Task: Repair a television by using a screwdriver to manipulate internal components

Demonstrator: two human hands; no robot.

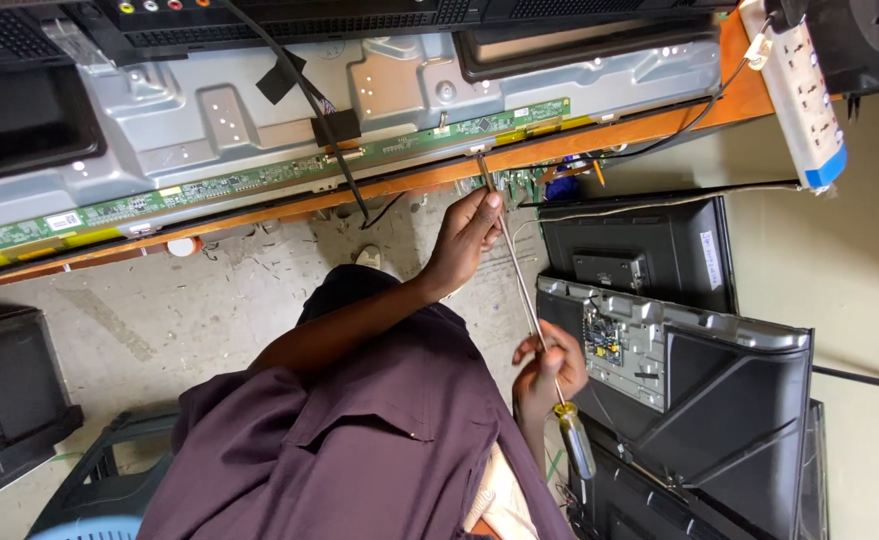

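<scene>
A small white rectangular label [63, 220] is sitting at the left end of the green circuit strip. A narrow white label [711, 258] is standing upright on the black television back at right.

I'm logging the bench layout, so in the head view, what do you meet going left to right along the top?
Long green circuit strip → black cable → screwdriver tip → white power strip.

A white power strip [805, 95] hangs above leaning dark television sets [705, 400].
</scene>
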